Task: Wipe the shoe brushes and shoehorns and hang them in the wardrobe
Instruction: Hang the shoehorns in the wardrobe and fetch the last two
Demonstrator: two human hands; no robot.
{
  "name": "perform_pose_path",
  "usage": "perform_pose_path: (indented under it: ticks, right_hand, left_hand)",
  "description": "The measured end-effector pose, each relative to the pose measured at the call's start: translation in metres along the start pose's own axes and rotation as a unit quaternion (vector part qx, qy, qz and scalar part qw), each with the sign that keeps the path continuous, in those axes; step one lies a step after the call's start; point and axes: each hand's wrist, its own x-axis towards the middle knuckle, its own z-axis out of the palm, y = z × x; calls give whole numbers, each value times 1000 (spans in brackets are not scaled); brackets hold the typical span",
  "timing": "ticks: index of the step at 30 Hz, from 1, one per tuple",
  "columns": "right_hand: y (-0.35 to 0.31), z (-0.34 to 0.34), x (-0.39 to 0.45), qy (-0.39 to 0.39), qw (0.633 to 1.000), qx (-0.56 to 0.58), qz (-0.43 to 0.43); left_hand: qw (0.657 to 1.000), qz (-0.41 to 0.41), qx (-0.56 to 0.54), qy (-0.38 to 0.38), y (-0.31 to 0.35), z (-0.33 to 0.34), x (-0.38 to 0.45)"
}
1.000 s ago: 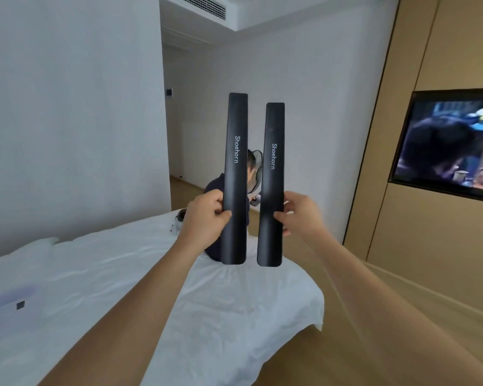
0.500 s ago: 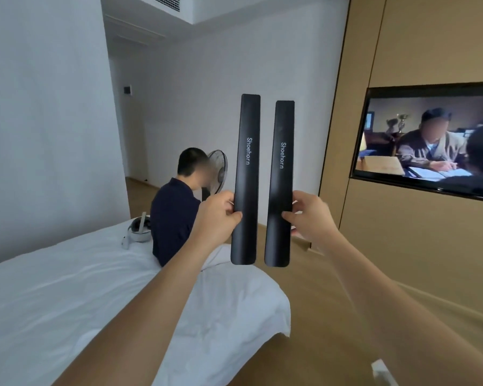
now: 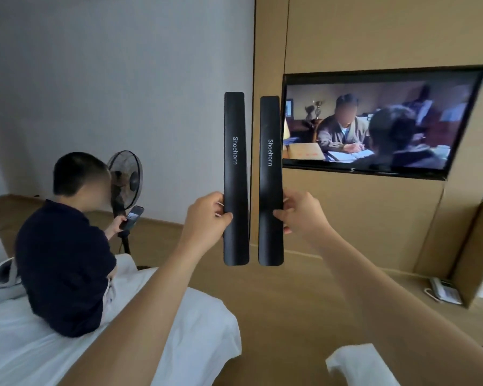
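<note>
1. Tan wood panelling [image 3: 374, 32] covers the right-hand wall, with a television [image 3: 368, 122] set into it and switched on; the wall on the left is plain white.
2. Wood-look flooring runs under a bed [image 3: 201, 327] in white sheets at lower left, where a person in a dark top [image 3: 63, 263] sits holding a phone [image 3: 131, 217], a standing fan [image 3: 125, 176] just beyond.
3. A desk telephone [image 3: 444, 291] lies low at right (a white cloth [image 3: 360, 363] shows at the bottom edge).
4. Both black strips read "Shoehorn" in pale letters running down the length.
5. Held upright, side by side and slightly apart, the left shoehorn [image 3: 235, 174] is pinched between thumb and fingers of the left hand [image 3: 207, 215], and the right shoehorn [image 3: 270, 176] likewise by the right hand [image 3: 301, 214].
</note>
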Motion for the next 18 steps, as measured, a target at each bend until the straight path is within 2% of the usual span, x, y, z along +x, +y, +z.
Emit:
perform_pose_path:
  ticks: [9,18]
  right_hand:
    - [62,-16,97,64,995,-62,52]
    - [135,-9,182,61,994,-49,76]
  left_hand:
    - [996,33,-63,-60,-45,81,123]
    - [994,24,-65,-88,-88,149,203]
